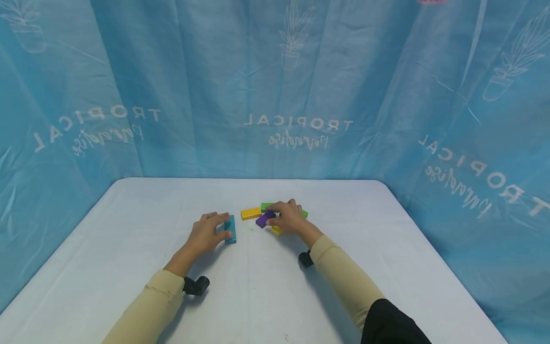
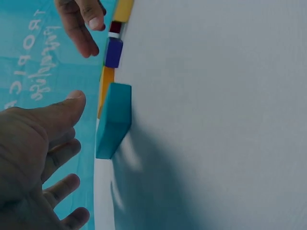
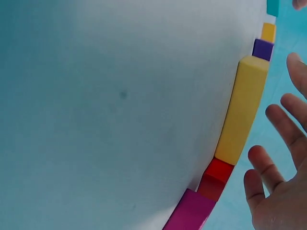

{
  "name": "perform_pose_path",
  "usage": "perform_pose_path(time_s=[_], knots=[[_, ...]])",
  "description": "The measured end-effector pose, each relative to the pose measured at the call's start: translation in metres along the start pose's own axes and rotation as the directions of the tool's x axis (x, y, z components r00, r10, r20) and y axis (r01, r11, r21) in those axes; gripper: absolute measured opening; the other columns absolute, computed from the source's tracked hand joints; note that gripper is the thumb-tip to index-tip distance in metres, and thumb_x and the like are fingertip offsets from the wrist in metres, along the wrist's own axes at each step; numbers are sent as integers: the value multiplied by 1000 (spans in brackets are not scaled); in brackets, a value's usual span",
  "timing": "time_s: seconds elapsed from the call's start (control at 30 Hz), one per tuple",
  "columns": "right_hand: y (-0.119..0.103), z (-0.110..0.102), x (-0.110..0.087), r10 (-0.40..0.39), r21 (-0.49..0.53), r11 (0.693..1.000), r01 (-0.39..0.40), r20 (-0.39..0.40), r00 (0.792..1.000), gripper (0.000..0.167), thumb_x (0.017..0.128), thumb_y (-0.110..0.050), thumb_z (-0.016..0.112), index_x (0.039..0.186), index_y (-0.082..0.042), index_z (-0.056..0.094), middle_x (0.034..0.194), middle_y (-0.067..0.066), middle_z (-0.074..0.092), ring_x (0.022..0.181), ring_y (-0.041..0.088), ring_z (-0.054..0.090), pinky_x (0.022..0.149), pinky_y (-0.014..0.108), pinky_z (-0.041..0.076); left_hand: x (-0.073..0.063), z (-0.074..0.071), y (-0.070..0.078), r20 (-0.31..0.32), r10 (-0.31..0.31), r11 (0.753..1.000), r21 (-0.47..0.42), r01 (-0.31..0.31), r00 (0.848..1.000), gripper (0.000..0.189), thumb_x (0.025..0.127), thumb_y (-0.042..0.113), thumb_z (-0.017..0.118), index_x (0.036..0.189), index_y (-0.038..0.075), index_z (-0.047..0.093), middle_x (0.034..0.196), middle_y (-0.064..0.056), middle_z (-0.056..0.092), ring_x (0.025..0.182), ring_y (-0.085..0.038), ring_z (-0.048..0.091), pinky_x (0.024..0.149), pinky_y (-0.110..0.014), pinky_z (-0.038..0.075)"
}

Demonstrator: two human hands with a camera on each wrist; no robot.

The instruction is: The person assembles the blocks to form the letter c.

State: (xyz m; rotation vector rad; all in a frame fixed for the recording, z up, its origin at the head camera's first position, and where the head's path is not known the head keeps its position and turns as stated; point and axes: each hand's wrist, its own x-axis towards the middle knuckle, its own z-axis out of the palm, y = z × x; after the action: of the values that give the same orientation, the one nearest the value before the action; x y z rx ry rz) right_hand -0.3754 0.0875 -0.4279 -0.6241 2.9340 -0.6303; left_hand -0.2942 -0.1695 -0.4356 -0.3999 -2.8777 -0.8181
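The blue block (image 1: pixel 232 226) sits just beside the left hand's (image 1: pixel 205 235) thumb and fingertips; a lopsided squeeze, thumb landing first, might twist or skid it. That hand is spread, holding nothing: the left wrist view shows a gap between thumb and block. Farther off, the right hand (image 1: pixel 290 219) reaches over the near yellow block (image 1: pixel 277 230), with the purple block (image 1: pixel 263 220) by its thumb. Pieces crowd there, so a stray finger could knock a neighbour. Its fingers are apart; whether the thumb touches purple, I cannot tell. Beyond, the far yellow block (image 1: pixel 251 213) lies between both hands, and the green block (image 1: pixel 264 206) runs partly behind the right fingers.
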Motion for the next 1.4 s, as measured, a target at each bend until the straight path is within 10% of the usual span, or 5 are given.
perform_pose_path(time_s=[0.93, 1.4], knots=[[3, 4, 15, 58, 53, 997, -60, 28, 998, 30, 87, -27, 73, 117, -30, 71, 122, -6, 60, 107, 23, 38, 84, 39, 34, 6, 5, -16, 107, -6, 999, -45, 11, 994, 59, 88, 30, 71, 138, 5, 52, 149, -14, 39, 135, -43, 24, 103, -60, 17], [4, 4, 18, 40, 35, 999, -41, 31, 999, 27, 88, -25, 72, 114, -31, 72, 122, -8, 59, 106, 22, 38, 84, 38, 34, -23, 8, -4, 80, 69, 997, -31, -67, 994, 57, 86, 29, 73, 135, 4, 56, 144, -12, 45, 133, -42, 29, 100, -59, 23]])
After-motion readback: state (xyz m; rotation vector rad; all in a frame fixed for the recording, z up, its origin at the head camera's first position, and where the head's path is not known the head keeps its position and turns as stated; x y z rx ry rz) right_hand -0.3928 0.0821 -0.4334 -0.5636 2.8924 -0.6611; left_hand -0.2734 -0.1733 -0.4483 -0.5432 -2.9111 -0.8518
